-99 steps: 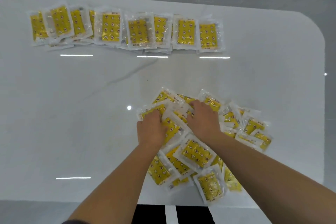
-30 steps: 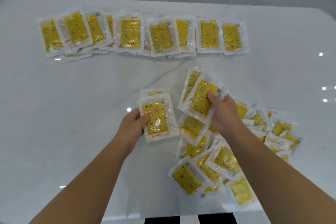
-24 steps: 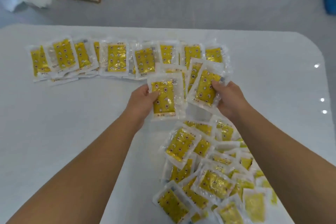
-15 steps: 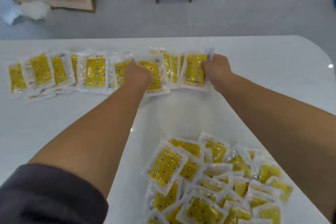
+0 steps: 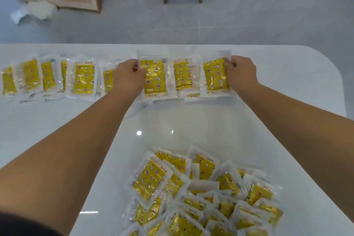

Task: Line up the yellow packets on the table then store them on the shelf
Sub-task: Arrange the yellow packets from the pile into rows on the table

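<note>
Packets lie overlapped in a row along the far side of the bench, from 9 to 1 o'clock, and a loose heap of more sits near me at 5 o'clock. With both arms stretched forward, my left hand pinches the left edge of the 12 o'clock packet, while my right hand pinches the right edge of the end packet at 1 o'clock; a middle packet lies untouched between those two.

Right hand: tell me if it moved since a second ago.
Yes: right hand went from the loose pile to the far row's right end, gripping a packet.
</note>
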Demonstrator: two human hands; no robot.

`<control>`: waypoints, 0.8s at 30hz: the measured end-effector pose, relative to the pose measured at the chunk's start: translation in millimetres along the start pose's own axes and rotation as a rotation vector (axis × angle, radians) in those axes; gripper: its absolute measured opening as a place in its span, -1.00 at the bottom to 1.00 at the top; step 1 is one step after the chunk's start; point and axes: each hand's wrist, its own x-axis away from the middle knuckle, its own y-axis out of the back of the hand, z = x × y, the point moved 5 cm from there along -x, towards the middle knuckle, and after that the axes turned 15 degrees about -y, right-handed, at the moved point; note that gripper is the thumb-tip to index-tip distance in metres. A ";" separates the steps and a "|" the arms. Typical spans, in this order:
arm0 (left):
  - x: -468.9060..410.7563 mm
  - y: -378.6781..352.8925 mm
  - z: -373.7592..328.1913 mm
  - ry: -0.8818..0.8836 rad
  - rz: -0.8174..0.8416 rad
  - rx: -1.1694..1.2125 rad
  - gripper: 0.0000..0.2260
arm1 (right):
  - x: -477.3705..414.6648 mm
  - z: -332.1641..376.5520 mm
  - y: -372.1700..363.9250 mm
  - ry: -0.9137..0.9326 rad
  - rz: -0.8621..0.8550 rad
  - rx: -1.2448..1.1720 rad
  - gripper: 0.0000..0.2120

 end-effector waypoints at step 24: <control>211.0 -4.2 78.4 -0.018 0.428 -0.267 -0.72 | 202.2 -67.4 -54.4 0.146 0.258 0.370 -0.60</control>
